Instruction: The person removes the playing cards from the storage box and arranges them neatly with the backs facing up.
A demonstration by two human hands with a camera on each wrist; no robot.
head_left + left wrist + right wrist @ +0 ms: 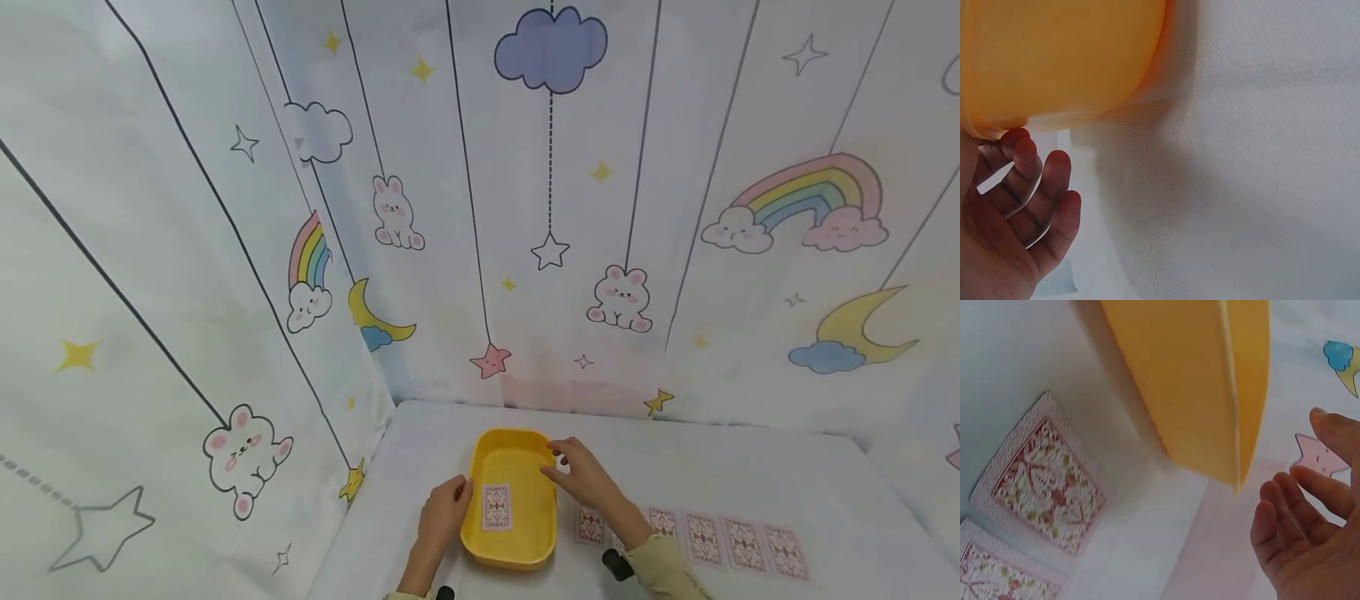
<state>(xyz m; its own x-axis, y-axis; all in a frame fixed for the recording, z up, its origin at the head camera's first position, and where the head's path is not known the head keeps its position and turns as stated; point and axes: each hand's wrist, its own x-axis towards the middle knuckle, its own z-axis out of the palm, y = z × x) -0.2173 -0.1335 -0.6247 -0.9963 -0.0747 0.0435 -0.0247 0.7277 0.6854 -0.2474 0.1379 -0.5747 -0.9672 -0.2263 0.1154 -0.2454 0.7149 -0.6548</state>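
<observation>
A yellow plastic tray [534,527] with rounded corners lies on the white table, with one patterned card [496,507] face down in its left half. At the tray's left rim is my left hand [446,510]; in the left wrist view its curled fingers [1057,175] meet the rim from outside, the index fingertip against it, the thumb mostly hidden. My right hand [585,475] hovers by the far right corner, fingers loosely bent and apart, holding nothing. In the right wrist view a gap shows between its fingertips and the tray wall [1179,381].
Right of the tray, a row of red-and-white patterned cards [705,538] lies face down, partly covered by my right forearm. A white wall cloth [450,292] printed with bunnies, stars and clouds rises behind the table [780,475] and along its left side.
</observation>
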